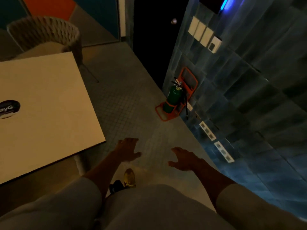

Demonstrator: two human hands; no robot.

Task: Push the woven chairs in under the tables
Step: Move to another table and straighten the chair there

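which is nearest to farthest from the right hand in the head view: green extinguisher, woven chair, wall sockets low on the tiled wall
From the right hand:
1. Wall sockets, just to its right, low on the tiled wall.
2. Green extinguisher, ahead in an orange stand.
3. Woven chair, far left, behind the table.

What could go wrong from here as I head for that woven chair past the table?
Both hands, left hand and right hand, are empty and open, away from the woven chair at the table's far side. Walking there, a hip could clip the near table corner. The fire extinguisher in its orange stand sits on the floor by the tiled wall, an easy trip in this dim light.
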